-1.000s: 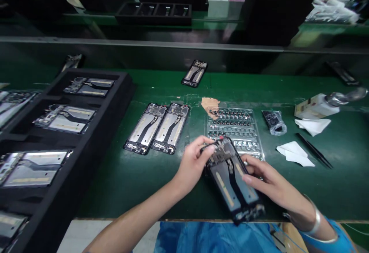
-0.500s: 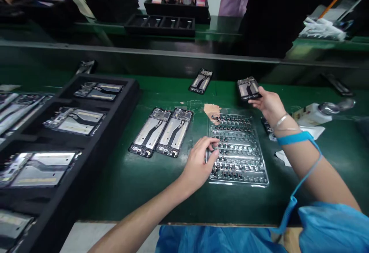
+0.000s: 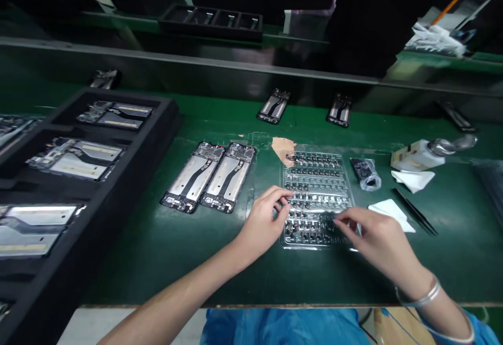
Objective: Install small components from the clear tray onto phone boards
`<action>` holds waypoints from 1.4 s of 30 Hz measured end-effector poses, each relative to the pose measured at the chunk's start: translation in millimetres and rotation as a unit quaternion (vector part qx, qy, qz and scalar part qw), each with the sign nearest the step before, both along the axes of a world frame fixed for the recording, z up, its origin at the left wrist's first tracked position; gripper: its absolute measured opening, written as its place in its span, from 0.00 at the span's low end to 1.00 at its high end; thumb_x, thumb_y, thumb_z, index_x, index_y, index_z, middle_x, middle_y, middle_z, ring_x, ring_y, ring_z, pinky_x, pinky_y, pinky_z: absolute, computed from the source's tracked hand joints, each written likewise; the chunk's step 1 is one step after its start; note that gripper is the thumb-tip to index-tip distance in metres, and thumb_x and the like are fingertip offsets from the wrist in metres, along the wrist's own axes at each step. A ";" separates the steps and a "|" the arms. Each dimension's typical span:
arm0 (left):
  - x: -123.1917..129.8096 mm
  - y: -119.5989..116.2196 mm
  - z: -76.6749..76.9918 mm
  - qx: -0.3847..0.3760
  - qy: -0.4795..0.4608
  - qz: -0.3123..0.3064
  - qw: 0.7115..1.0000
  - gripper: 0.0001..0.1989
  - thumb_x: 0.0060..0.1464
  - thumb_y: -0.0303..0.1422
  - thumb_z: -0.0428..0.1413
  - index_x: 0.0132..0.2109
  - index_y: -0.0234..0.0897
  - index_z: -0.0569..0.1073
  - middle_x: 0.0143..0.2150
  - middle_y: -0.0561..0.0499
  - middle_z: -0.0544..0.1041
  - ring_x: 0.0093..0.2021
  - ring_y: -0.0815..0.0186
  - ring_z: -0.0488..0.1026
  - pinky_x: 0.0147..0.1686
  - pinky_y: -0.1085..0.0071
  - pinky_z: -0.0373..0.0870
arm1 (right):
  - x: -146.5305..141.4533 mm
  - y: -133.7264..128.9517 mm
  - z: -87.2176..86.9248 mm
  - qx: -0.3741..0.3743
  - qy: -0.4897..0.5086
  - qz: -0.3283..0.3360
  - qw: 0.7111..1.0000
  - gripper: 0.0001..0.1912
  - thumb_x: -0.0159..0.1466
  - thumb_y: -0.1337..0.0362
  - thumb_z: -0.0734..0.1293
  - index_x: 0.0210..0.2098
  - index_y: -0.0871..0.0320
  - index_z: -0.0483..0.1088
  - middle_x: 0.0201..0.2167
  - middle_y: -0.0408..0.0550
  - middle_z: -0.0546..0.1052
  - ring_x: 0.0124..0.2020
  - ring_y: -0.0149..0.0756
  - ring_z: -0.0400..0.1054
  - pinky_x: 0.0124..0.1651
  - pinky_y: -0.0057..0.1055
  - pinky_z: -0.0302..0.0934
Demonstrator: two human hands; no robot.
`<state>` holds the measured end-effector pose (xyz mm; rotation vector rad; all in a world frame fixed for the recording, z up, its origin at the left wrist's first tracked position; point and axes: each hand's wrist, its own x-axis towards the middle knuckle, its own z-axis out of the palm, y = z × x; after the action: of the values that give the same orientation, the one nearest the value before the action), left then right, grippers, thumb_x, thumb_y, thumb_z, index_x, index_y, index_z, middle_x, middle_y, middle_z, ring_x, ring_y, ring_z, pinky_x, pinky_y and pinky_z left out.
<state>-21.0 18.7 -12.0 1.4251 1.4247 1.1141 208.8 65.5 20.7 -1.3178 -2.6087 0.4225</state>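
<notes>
A clear plastic tray (image 3: 320, 198) with rows of small dark parts lies on the green table. At its left edge is my left hand (image 3: 267, 216), thumb and forefinger brought together near the tray; whatever is between the tips is too small to tell. Over the tray's lower right part, my right hand (image 3: 373, 237) has its fingertips pinched on something small and dark that I cannot make out. Two phone bodies (image 3: 192, 177) lie side by side left of the tray. Farther back lie one phone body (image 3: 274, 106) and another (image 3: 339, 110), apart from each other.
A black foam tray (image 3: 157, 125) holding phone bodies stands at the left. To the right are a white bottle (image 3: 416, 156), a small plastic bag (image 3: 366, 173), white cloths (image 3: 391, 213) and black tweezers (image 3: 414, 211). A ledge (image 3: 220, 64) runs across the back.
My right hand has let go of the phone body, which now lies at the back, and has come down to the tray. My left hand has hardly moved. The view has shifted slightly.
</notes>
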 end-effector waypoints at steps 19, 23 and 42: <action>-0.4 -3.3 0.1 0.023 0.031 -0.014 0.999 0.11 0.53 0.22 0.50 0.43 0.37 0.69 0.45 0.46 0.69 0.47 0.64 0.68 0.41 0.67 0.70 | -16.8 -22.7 -18.3 0.230 -0.211 0.064 0.948 0.11 0.58 0.73 0.64 0.20 0.58 0.64 0.18 0.44 0.69 0.21 0.36 0.65 0.24 0.31 0.45; -0.4 -4.2 -3.5 0.067 0.087 -0.014 0.994 0.11 0.54 0.23 0.50 0.44 0.38 0.68 0.49 0.45 0.69 0.51 0.61 0.66 0.46 0.61 0.68 | -17.1 -16.1 -17.7 0.215 -0.186 0.035 0.958 0.10 0.58 0.72 0.63 0.21 0.59 0.66 0.20 0.45 0.71 0.23 0.36 0.67 0.24 0.30 0.47; 5.5 -13.5 -1.4 0.113 0.169 -0.094 0.975 0.11 0.62 0.26 0.41 0.33 0.36 0.65 0.29 0.51 0.69 0.32 0.67 0.65 0.32 0.72 0.61 | -48.8 -22.8 4.1 -0.197 0.260 -0.063 0.943 0.06 0.61 0.63 0.64 0.32 0.57 0.72 0.24 0.43 0.75 0.24 0.30 0.68 0.30 0.26 0.62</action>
<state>-15.5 5.1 -13.4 1.9435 1.3861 0.9669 160.0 42.7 24.8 -1.2479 -2.0520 1.1424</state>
